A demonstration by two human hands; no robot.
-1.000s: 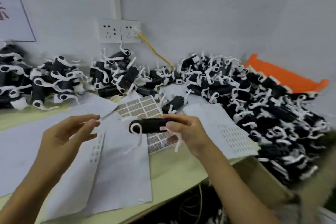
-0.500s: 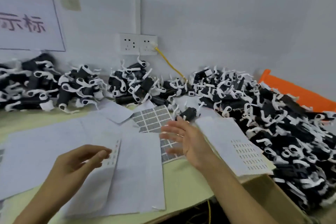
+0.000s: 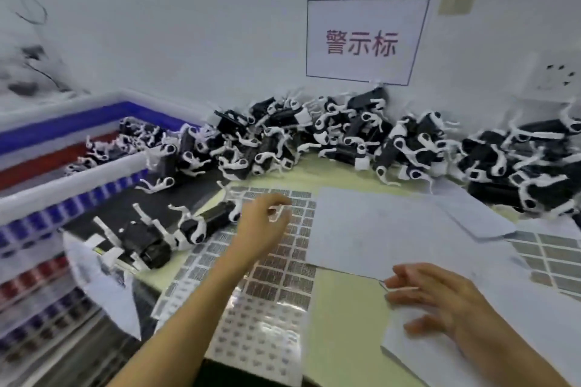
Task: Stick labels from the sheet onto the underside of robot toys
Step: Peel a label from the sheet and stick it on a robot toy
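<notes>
Head view: I see my left hand (image 3: 262, 223) over the label sheet (image 3: 276, 264), fingers curled, apparently pinching a blurred label. My right hand (image 3: 440, 302) lies relaxed on paper (image 3: 377, 229). A toy (image 3: 188, 226) lies left, long axis left-right, legs up.

two hands: left hand (image 3: 264, 225), right hand (image 3: 440, 298). one near label sheet (image 3: 276, 276), a second label sheet (image 3: 553, 258) at far right. two toys (image 3: 201, 226) lying apart beside the sheet; toys in the heap (image 3: 361, 141) too many and too tangled to count. at least three blank white sheets (image 3: 377, 229). one wall sign (image 3: 366, 41). one socket plate (image 3: 556, 75), blurred.
</notes>
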